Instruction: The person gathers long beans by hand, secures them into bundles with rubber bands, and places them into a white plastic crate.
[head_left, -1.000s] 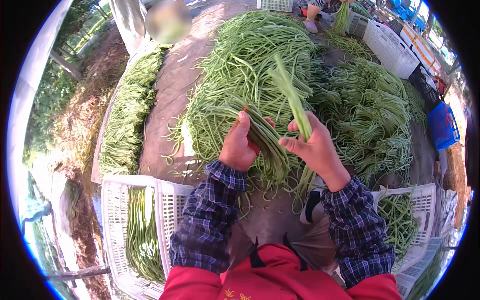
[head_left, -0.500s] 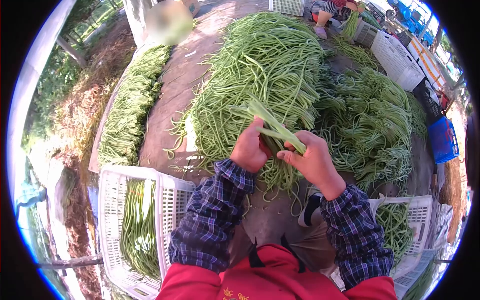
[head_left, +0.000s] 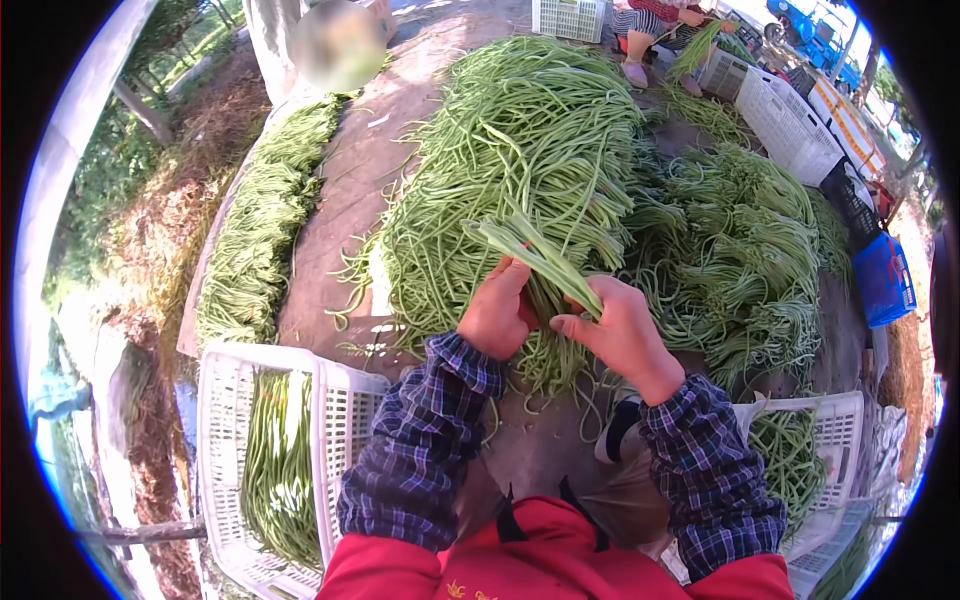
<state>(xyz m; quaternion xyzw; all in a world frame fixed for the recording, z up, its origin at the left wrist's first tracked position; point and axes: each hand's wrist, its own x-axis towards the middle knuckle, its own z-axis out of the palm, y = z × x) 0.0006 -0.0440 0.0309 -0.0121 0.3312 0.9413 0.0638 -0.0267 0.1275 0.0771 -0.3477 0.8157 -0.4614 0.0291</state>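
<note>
From my remote seat, I saw the handful of beans [head_left: 548, 258] slant up and leftward from my right hand [head_left: 628, 335], its long axis crossing just above my left hand [head_left: 498, 312], over the near edge of the bean pile [head_left: 540, 130]. The right hand, nearer, was closed around its lower end; the left was curled around another bunch, partly hidden. The near-left crate [head_left: 320, 440] held beans laid lengthways [head_left: 278, 480]; the near-right crate [head_left: 846, 450] held tangled ones [head_left: 785, 452].

Green beans [head_left: 553, 262] in left hand [head_left: 497, 310] and right hand [head_left: 625, 335]
</note>
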